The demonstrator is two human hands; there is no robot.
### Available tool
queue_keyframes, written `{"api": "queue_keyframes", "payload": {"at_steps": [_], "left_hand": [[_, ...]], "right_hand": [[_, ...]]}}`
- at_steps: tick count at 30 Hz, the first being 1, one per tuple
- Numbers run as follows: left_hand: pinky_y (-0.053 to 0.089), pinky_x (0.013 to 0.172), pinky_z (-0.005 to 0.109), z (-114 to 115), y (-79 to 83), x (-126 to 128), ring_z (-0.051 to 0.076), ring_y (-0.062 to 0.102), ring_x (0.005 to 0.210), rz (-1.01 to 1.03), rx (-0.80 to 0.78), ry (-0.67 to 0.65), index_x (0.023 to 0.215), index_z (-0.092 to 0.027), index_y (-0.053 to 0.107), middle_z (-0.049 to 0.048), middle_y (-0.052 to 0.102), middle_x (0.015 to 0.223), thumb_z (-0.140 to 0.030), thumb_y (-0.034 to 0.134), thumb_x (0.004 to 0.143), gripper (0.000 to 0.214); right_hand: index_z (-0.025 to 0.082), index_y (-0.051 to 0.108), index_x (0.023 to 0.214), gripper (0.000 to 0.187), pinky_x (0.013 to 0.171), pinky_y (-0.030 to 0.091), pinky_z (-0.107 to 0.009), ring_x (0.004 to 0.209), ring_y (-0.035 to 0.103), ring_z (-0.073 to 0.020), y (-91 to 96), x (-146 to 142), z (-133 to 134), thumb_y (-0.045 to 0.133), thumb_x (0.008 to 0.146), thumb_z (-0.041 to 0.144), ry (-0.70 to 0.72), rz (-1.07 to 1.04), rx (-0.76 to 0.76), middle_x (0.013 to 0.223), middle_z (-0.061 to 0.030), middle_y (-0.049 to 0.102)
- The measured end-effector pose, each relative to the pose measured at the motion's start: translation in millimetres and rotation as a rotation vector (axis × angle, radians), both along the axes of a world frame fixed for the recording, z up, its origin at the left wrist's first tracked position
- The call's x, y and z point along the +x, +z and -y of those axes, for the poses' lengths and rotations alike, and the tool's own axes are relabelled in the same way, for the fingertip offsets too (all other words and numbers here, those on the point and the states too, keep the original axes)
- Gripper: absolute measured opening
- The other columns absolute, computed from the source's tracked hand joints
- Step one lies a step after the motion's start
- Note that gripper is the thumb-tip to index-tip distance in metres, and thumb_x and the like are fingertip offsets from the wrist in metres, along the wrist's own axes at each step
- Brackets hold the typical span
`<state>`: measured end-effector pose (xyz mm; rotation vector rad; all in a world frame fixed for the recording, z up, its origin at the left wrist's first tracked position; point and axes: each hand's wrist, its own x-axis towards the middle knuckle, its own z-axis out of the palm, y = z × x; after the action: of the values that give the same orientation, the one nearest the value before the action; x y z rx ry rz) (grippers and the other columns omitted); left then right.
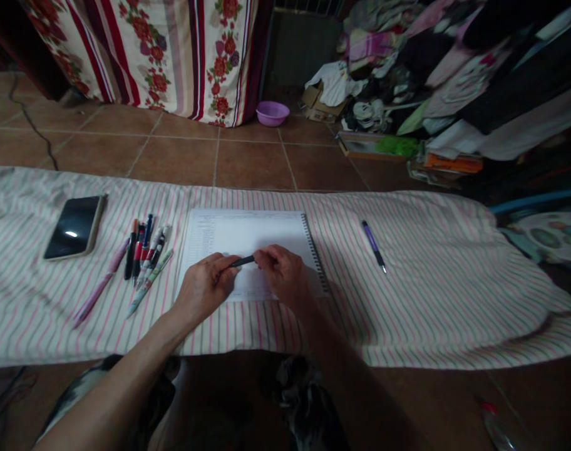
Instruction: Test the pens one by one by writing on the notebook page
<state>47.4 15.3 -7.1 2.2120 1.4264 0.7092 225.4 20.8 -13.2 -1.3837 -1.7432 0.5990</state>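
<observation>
Over a spiral notebook (262,225), both hands hold one dark pen (243,261) level between them. My left hand (205,282) pinches its left end, and my right hand (283,272) closes round the right end, hiding that tip. White pages with faint printed lines show under the hands, with the wire binding on the right side. A purple pen (374,245) with a black grip lies on the striped cloth to the right. Left of the notebook lies a group of several pens (147,247), beside a longer pink-purple pen or case (101,285).
A dark-screened phone (74,225) lies at the left of the striped cloth (436,300). Beyond it, a pink basin (272,113) stands on the tiled floor near a floral curtain (173,56). Clothes and a cardboard box (320,105) are heaped at the back right.
</observation>
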Motion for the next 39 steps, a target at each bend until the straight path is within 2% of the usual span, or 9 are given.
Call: {"api": "queue_keyframes", "payload": {"at_steps": [2, 4, 9, 14, 20, 22, 27, 32, 39], "left_hand": [[0.047, 0.066, 0.026, -1.0, -0.8, -0.4, 0.016, 0.062, 0.074, 0.020, -0.005, 0.019, 0.101, -0.021, 0.065, 0.0032, 0.066, 0.083, -0.028, 0.045, 0.086, 0.026], [0.047, 0.065, 0.026, -1.5, -0.9, -0.4, 0.016, 0.062, 0.074, 0.028, -0.015, 0.033, 0.100, -0.021, 0.065, 0.0027, 0.066, 0.081, -0.028, 0.045, 0.085, 0.025], [0.046, 0.064, 0.026, -0.9, 1.9, 0.6, 0.016, 0.062, 0.073, 0.000, -0.041, 0.042, 0.100, -0.021, 0.065, 0.0020, 0.065, 0.080, -0.029, 0.045, 0.086, 0.026], [0.046, 0.063, 0.026, 0.1, 0.4, 0.8, 0.016, 0.061, 0.073, -0.024, -0.008, 0.023, 0.099, -0.020, 0.065, 0.0028, 0.064, 0.079, -0.028, 0.043, 0.086, 0.027], [0.046, 0.064, 0.025, 0.5, -3.4, 1.3, 0.015, 0.061, 0.075, -0.032, 0.011, 0.009, 0.102, -0.021, 0.064, 0.0026, 0.064, 0.080, -0.030, 0.042, 0.087, 0.028], [0.046, 0.064, 0.025, -0.1, -3.6, 1.4, 0.015, 0.061, 0.075, -0.023, 0.001, 0.021, 0.101, -0.022, 0.064, 0.0025, 0.065, 0.081, -0.030, 0.042, 0.087, 0.028], [0.046, 0.064, 0.026, -2.3, -1.8, 1.3, 0.016, 0.062, 0.073, 0.034, -0.055, 0.054, 0.096, -0.022, 0.065, 0.0017, 0.066, 0.079, -0.028, 0.045, 0.085, 0.024], [0.045, 0.063, 0.026, -1.4, 0.4, 2.3, 0.017, 0.062, 0.074, -0.016, -0.043, 0.060, 0.098, -0.020, 0.065, 0.0030, 0.066, 0.080, -0.028, 0.044, 0.085, 0.026], [0.046, 0.063, 0.027, 0.3, 1.0, 2.5, 0.018, 0.061, 0.074, -0.082, 0.037, 0.017, 0.098, -0.018, 0.064, 0.0043, 0.063, 0.077, -0.029, 0.039, 0.087, 0.030]], "right_hand": [[0.020, 0.064, 0.091, 0.021, 0.066, 0.049, -0.026, 0.070, 0.061, -0.0145, -0.5, -0.5, 0.0, 0.052, 0.082, 0.036, 0.040, -0.146, -0.057, 0.077, -0.0039, 0.066], [0.021, 0.064, 0.098, 0.023, 0.068, 0.051, -0.027, 0.072, 0.063, -0.0143, -1.6, -1.1, -0.3, 0.055, 0.080, 0.033, 0.059, -0.258, -0.110, 0.079, -0.0033, 0.067], [0.021, 0.066, 0.086, 0.016, 0.064, 0.051, -0.025, 0.065, 0.064, -0.0134, -3.5, -2.1, -1.9, 0.058, 0.077, 0.031, 0.046, -0.364, -0.189, 0.071, -0.0015, 0.067], [0.019, 0.063, 0.074, 0.018, 0.055, 0.046, -0.021, 0.054, 0.059, -0.0109, -1.0, -0.4, -2.9, 0.056, 0.079, 0.035, 0.042, -0.265, -0.223, 0.060, 0.0007, 0.063], [0.019, 0.057, 0.063, 0.030, 0.051, 0.040, -0.021, 0.048, 0.051, -0.0094, 2.1, 0.1, -0.5, 0.050, 0.082, 0.042, -0.022, -0.060, -0.136, 0.050, 0.0024, 0.056], [0.019, 0.058, 0.066, 0.031, 0.053, 0.043, -0.021, 0.051, 0.055, -0.0100, 0.5, -0.5, 0.1, 0.049, 0.083, 0.043, 0.007, -0.117, -0.139, 0.054, 0.0013, 0.058], [0.021, 0.064, 0.095, 0.023, 0.061, 0.051, -0.023, 0.065, 0.065, -0.0129, -6.1, -3.5, -1.2, 0.055, 0.080, 0.035, 0.075, -0.376, -0.191, 0.072, -0.0018, 0.067], [0.019, 0.067, 0.084, 0.017, 0.058, 0.050, -0.023, 0.060, 0.063, -0.0128, -6.7, -4.3, -3.3, 0.058, 0.076, 0.032, 0.030, -0.407, -0.236, 0.066, -0.0012, 0.066], [0.018, 0.061, 0.067, 0.025, 0.052, 0.043, -0.021, 0.051, 0.055, -0.0102, -3.2, -2.0, -3.3, 0.054, 0.080, 0.039, 0.001, -0.204, -0.228, 0.053, 0.0017, 0.058]]}}
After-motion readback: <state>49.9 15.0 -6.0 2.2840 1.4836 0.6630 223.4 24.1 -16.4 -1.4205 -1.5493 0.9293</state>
